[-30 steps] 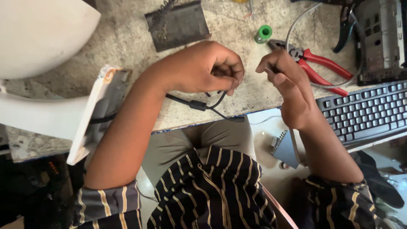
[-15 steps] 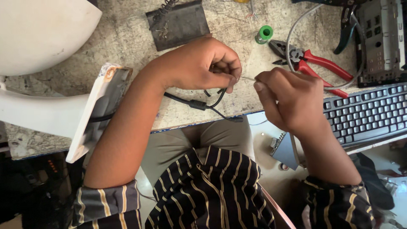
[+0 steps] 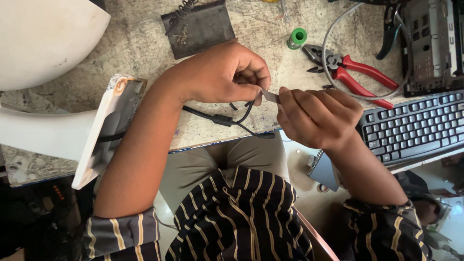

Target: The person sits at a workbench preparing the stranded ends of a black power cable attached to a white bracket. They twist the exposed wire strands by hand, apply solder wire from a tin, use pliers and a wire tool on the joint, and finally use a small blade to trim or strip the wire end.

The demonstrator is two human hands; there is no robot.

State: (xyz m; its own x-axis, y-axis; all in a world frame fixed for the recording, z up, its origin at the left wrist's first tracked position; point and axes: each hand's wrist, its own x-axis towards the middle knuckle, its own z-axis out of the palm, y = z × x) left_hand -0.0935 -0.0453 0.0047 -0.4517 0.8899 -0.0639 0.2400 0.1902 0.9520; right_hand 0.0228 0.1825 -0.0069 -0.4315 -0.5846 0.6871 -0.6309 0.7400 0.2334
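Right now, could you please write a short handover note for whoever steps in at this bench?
Left hand: closed on the black cable, which trails along the bench edge.
Right hand: pinches a small pale strip that spans to the left fingertips.
Nearby: red-handled pliers, green spool, black keyboard, white device on its edge at left.
Done: strip and cable brought together.
Left: strip looks only partly applied; the joint is hidden by the fingers.
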